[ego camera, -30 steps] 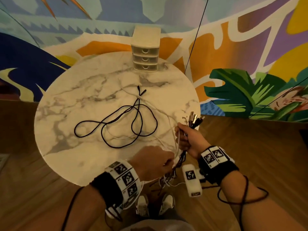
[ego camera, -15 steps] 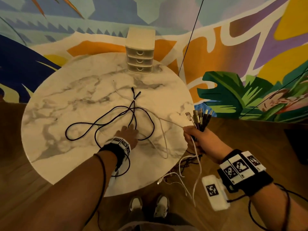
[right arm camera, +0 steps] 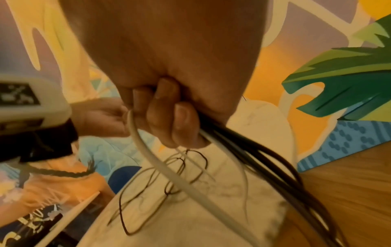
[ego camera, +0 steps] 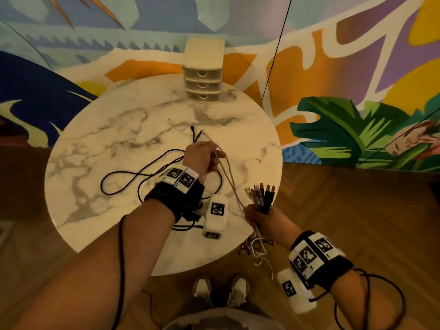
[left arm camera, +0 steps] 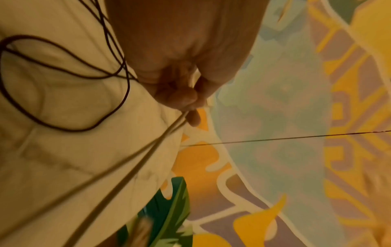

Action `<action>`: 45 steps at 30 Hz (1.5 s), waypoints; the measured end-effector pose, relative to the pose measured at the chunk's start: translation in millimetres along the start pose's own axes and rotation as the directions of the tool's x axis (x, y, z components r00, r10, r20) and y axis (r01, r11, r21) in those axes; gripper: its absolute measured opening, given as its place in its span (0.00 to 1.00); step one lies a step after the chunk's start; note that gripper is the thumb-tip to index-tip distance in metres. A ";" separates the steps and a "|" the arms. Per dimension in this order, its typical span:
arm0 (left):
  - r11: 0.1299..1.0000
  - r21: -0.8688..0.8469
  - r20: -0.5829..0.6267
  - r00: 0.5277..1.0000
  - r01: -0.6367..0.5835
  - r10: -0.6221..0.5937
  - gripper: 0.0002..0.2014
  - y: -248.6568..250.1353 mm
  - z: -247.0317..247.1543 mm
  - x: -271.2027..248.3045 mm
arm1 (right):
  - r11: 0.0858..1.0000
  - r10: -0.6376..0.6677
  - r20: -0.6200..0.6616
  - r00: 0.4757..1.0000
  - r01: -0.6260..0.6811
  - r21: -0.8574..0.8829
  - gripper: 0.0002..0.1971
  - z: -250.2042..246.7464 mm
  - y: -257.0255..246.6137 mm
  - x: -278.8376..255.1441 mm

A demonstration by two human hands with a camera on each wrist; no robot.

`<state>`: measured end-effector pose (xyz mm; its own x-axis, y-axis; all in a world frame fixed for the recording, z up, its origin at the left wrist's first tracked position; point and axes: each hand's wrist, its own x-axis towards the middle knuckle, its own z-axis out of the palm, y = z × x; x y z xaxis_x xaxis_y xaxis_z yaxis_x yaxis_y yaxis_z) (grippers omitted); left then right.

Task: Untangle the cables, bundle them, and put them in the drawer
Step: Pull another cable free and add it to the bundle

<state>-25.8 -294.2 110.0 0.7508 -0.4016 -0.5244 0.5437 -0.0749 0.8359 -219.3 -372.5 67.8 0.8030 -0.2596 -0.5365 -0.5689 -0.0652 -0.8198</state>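
Observation:
My right hand [ego camera: 263, 219] grips a bundle of cable ends [ego camera: 260, 194] at the table's right edge, plugs pointing up; in the right wrist view its fingers [right arm camera: 169, 117] curl round white and black cords. My left hand [ego camera: 206, 158] is lifted over the table's middle and pinches a white cable [ego camera: 228, 177], which runs taut in two strands down to the right hand. The left wrist view shows the pinching fingertips [left arm camera: 186, 102] and those strands [left arm camera: 135, 168]. A black cable [ego camera: 133, 177] lies looped on the marble table [ego camera: 95, 151]. Loose cable tails [ego camera: 256, 248] hang below the right hand.
A small cream three-drawer unit [ego camera: 203, 77], all drawers closed, stands at the table's far edge. Behind it is a painted wall. Wooden floor surrounds the round table, and my shoes [ego camera: 221, 291] show below its near edge.
My left hand reached from the near edge to the table's middle, took hold of the white cable and lifted it. The right hand kept its grip on the bundle.

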 end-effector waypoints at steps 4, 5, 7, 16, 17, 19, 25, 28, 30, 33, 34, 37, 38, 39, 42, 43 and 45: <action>0.972 0.234 -0.051 0.998 -0.010 0.023 0.13 -5.2 -11.3 -0.6 | 0.992 -0.004 0.050 0.999 0.010 -0.125 0.20 3.7 12.8 3.2; 0.943 0.332 -0.047 0.998 -0.014 0.031 0.14 -10.5 -12.2 -2.2 | 0.987 -0.002 0.042 0.999 0.008 -0.158 0.19 4.3 12.5 5.2; 0.887 0.462 -0.040 0.999 0.005 0.015 0.17 -20.7 -10.5 -5.6 | 0.995 0.014 0.001 1.000 -0.014 -0.100 0.16 6.5 8.0 11.3; 0.948 0.196 -0.067 0.968 0.250 -0.241 0.07 -34.1 -8.8 -19.2 | 0.996 -0.077 0.044 0.996 0.079 -0.032 0.16 23.3 -30.6 36.5; 0.946 0.171 -0.092 0.960 0.277 -0.265 0.08 -32.4 -15.9 -13.4 | 0.998 -0.048 0.055 0.997 0.050 -0.032 0.17 22.7 -28.9 37.5; 0.942 0.111 -0.166 0.941 0.316 -0.296 0.12 -30.5 -33.8 2.1 | 1.000 0.004 0.059 0.998 -0.003 -0.022 0.17 19.8 -21.3 38.5; 0.941 0.115 -0.269 0.922 0.318 -0.279 0.15 -32.8 -73.3 29.7 | 0.996 0.088 0.012 0.996 -0.088 -0.025 0.17 1.5 -7.6 38.6; 0.971 0.028 -0.344 0.915 0.236 -0.212 0.13 -25.3 -89.9 41.8 | 0.995 0.099 -0.033 0.994 -0.100 -0.017 0.16 -7.2 -2.9 36.2; 0.912 0.246 -0.319 0.916 0.328 -0.243 0.09 -26.6 -98.9 37.7 | 0.997 0.079 -0.052 0.995 -0.080 -0.003 0.16 -12.2 -2.0 33.9; 0.422 0.850 -0.181 0.927 0.316 -0.330 0.13 -38.5 -106.0 21.0 | 0.998 0.046 -0.043 0.998 -0.044 0.039 0.18 -16.7 -5.2 30.7; 0.275 0.938 -0.127 0.947 0.212 -0.296 0.13 -40.8 -104.7 19.6 | 0.999 0.036 -0.045 0.998 -0.034 0.042 0.18 -17.7 -6.6 30.4; 0.133 0.989 0.046 0.991 -0.062 0.123 0.10 -30.7 -89.8 15.6 | 0.999 0.011 -0.034 0.999 -0.010 0.030 0.19 -19.5 -12.5 28.6; 0.149 0.974 0.122 0.949 -0.171 0.290 0.09 -25.5 -81.1 12.9 | 1.000 0.003 -0.025 1.000 -0.002 0.024 0.19 -20.0 -13.8 27.7; 0.173 0.944 0.191 0.891 -0.282 0.411 0.09 -20.8 -70.5 7.9 | 1.000 -0.005 -0.017 1.000 0.005 0.015 0.19 -20.5 -15.3 26.0; 0.296 0.847 0.259 0.829 -0.441 0.495 0.14 -17.4 -44.6 -9.2 | 1.000 -0.020 -0.009 1.000 0.020 0.020 0.19 -22.3 -15.8 21.1; 0.336 0.828 0.264 0.840 -0.450 0.473 0.14 -18.9 -39.4 -13.7 | 0.999 -0.025 -0.005 1.000 0.025 0.039 0.19 -23.9 -15.6 18.7; 0.435 0.773 0.299 0.870 -0.461 0.392 0.10 -27.7 -34.1 -19.3 | 0.995 -0.044 0.009 0.999 0.043 0.087 0.19 -28.5 -16.1 13.8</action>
<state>-42.6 -253.3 91.4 0.7545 -0.6514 -0.0802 -0.3999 -0.5532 0.7308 -204.1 -402.5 79.3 0.8290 -0.2474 -0.5015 -0.5160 0.0073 -0.8565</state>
